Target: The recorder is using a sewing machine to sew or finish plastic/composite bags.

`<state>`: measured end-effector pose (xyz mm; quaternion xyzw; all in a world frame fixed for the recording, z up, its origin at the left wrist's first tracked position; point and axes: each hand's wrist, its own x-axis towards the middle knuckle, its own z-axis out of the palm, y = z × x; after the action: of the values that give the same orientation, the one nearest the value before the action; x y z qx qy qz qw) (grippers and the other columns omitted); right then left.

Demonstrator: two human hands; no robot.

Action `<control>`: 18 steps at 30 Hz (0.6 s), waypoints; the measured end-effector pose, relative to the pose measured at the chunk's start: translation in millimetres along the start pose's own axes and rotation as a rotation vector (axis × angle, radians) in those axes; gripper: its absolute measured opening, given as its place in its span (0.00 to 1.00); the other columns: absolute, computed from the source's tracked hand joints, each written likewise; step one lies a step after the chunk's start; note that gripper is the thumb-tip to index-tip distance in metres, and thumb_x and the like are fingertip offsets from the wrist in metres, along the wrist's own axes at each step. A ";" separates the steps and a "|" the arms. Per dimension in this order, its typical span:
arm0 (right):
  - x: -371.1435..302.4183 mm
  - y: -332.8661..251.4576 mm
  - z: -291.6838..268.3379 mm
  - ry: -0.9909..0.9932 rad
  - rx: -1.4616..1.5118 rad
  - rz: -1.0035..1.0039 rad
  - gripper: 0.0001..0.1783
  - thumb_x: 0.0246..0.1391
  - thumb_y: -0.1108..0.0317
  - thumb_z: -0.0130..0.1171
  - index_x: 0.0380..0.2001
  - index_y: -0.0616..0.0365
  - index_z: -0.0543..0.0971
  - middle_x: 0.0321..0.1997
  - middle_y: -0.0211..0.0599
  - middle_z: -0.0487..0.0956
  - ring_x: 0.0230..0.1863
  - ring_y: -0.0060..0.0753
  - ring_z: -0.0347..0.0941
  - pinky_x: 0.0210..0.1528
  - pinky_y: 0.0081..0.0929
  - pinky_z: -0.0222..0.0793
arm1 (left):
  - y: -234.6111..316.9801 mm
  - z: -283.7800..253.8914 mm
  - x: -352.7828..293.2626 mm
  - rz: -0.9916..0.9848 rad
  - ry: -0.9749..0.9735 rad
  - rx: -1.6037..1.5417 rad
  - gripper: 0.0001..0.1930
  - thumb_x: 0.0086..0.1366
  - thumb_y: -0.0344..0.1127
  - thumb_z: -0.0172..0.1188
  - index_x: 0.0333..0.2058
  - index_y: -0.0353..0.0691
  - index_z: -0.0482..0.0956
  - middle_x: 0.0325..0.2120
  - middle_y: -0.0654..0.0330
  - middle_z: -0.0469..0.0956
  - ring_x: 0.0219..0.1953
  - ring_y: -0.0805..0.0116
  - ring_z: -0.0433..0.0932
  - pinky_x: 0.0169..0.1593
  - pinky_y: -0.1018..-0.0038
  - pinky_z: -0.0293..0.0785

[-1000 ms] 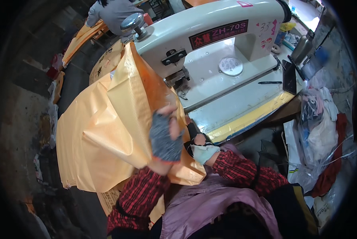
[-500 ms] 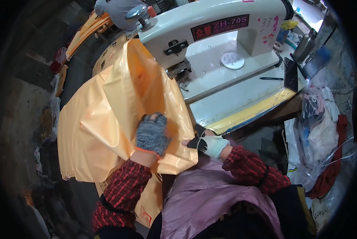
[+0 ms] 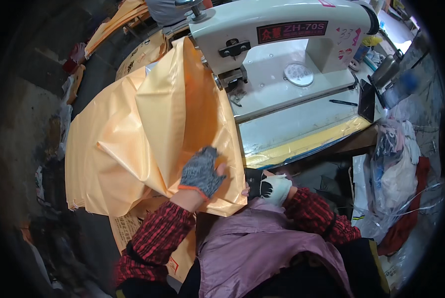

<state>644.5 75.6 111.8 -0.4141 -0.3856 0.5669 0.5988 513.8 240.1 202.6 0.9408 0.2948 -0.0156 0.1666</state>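
A large orange-yellow woven plastic sack [image 3: 123, 134] lies to the left of a white industrial sewing machine [image 3: 272, 74], its upper layer lifted into a tall fold. My left hand [image 3: 201, 174], in a grey knit glove with an orange cuff, rests flat inside that fold on the lower layer, thumb apart. At the sack's near right edge, my right hand [image 3: 273, 187], in a white and black fingerless covering, has its fingers closed on the edge. Part of those fingers is hidden behind the hand. Close to the fold stands the machine's needle area [image 3: 234, 79].
A pen [image 3: 343, 103] and a dark phone [image 3: 366, 102] lie on the machine table's right side, near a grey bottle [image 3: 385, 67]. Clear plastic bags with cloth [image 3: 399, 174] hang at right. Printed sacks [image 3: 125, 223] sit below the orange one. Another person [image 3: 168, 11] is at the far top.
My right hand has come in to the sack's edge and closed on it. My left hand has slid slightly right, its thumb now apart. The machine appears further right as the view shifts.
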 end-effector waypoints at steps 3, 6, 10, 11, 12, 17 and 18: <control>5.7 -3.4 -1.0 0.012 -0.045 0.081 0.20 0.50 0.69 0.60 0.47 0.59 0.69 0.33 0.28 0.73 0.36 0.20 0.71 0.40 0.19 0.68 | 5.1 24.6 18.3 -0.266 -0.061 -0.866 0.25 0.53 0.33 0.62 0.50 0.34 0.67 0.42 0.52 0.73 0.38 0.63 0.77 0.39 0.73 0.72; 31.5 86.4 -58.4 0.075 0.201 0.056 0.28 0.49 0.82 0.49 0.56 0.60 0.63 0.48 0.35 0.74 0.49 0.25 0.71 0.52 0.20 0.66 | 35.6 20.1 34.5 -0.407 -0.237 -1.035 0.30 0.55 0.32 0.61 0.55 0.34 0.61 0.43 0.54 0.70 0.38 0.69 0.74 0.40 0.78 0.70; 57.9 21.4 -36.2 0.216 0.251 0.110 0.25 0.47 0.81 0.50 0.52 0.60 0.68 0.48 0.36 0.75 0.51 0.28 0.70 0.53 0.21 0.65 | 16.3 42.2 21.7 -0.192 -0.210 -0.852 0.24 0.55 0.31 0.61 0.50 0.31 0.68 0.43 0.59 0.72 0.41 0.72 0.73 0.40 0.79 0.69; 62.4 -1.0 -23.7 0.337 0.419 0.184 0.22 0.50 0.77 0.52 0.51 0.62 0.68 0.41 0.36 0.76 0.44 0.27 0.71 0.45 0.20 0.67 | 10.8 56.4 13.0 -0.068 -0.035 -0.793 0.20 0.55 0.35 0.61 0.45 0.30 0.72 0.34 0.59 0.75 0.36 0.69 0.76 0.37 0.76 0.71; 63.0 -18.2 -15.5 0.475 0.586 0.254 0.19 0.53 0.74 0.53 0.49 0.64 0.68 0.34 0.36 0.76 0.38 0.27 0.73 0.37 0.20 0.69 | 14.5 55.0 9.8 -0.063 -0.037 -0.794 0.20 0.55 0.35 0.61 0.45 0.30 0.72 0.34 0.59 0.75 0.36 0.69 0.76 0.37 0.76 0.71; 60.9 -8.6 -37.2 0.174 -1.340 -0.210 0.20 0.48 0.60 0.60 0.44 0.56 0.74 0.36 0.45 0.76 0.38 0.44 0.71 0.39 0.31 0.68 | 45.1 18.1 -6.2 0.176 -0.080 -0.195 0.30 0.55 0.59 0.55 0.34 0.31 0.74 0.24 0.49 0.76 0.28 0.53 0.76 0.33 0.64 0.71; 63.1 -14.4 -32.3 0.171 -1.337 -0.211 0.20 0.48 0.60 0.60 0.44 0.56 0.74 0.36 0.45 0.76 0.38 0.44 0.71 0.39 0.31 0.68 | 50.8 8.5 -9.6 0.245 -0.106 -0.089 0.31 0.54 0.63 0.53 0.33 0.32 0.74 0.26 0.48 0.76 0.29 0.51 0.76 0.33 0.62 0.70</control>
<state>683.6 136.4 113.2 -0.6987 -0.6425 0.1108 0.2946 535.0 193.0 211.2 0.9593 0.1690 -0.0316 0.2239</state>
